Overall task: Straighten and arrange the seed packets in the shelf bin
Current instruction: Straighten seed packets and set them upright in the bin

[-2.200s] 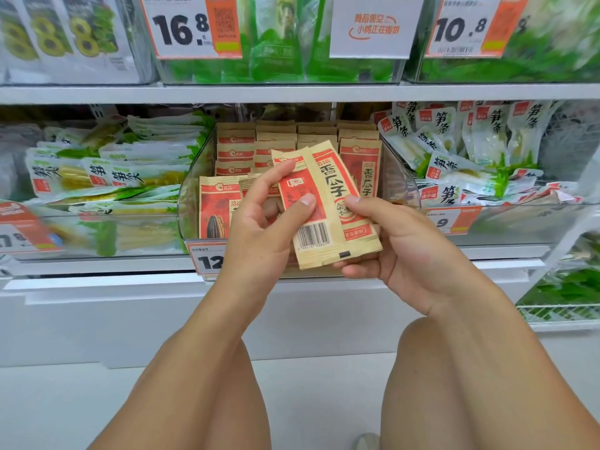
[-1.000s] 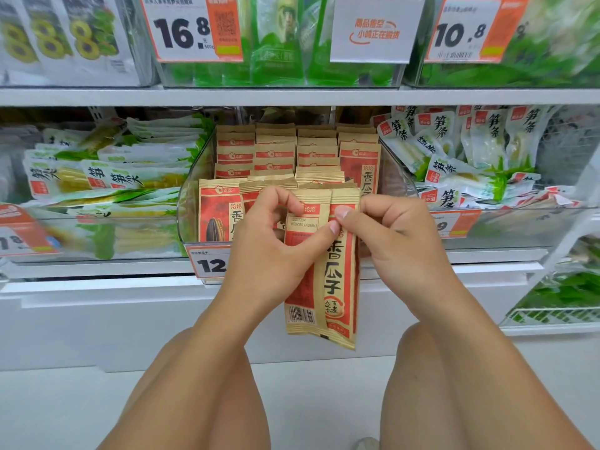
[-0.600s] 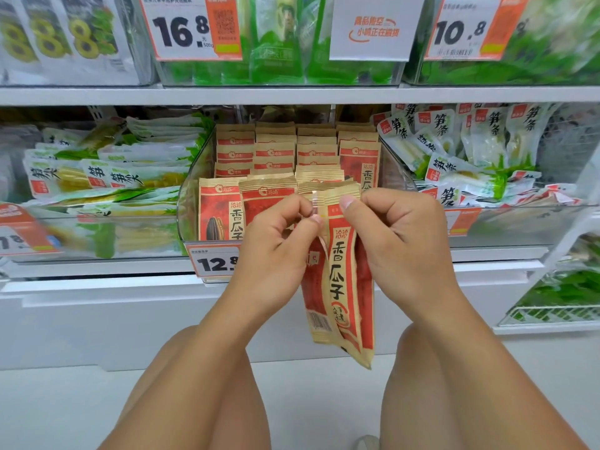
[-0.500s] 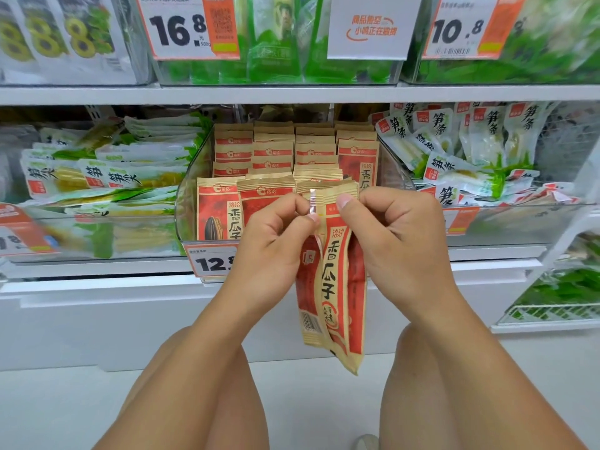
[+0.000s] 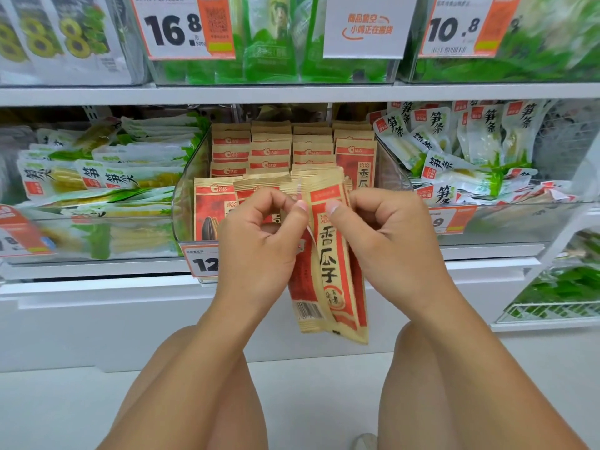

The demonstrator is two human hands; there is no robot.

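shelf bin [image 5: 186,203], seed packets [image 5: 331,271] between both hands' fingers [image 5: 300,207]

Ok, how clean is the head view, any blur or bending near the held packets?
Head view: even, soft lighting, with the held packets and both hands, left and right, sharp; the side bins' packets smear toward the edges; the shelf edge bows slightly from the wide lens.

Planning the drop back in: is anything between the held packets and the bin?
Nothing visible blocks it. Both hands, left hand and right hand, pinch the red-and-tan seed packets just before the clear plastic bin, whose top is open.
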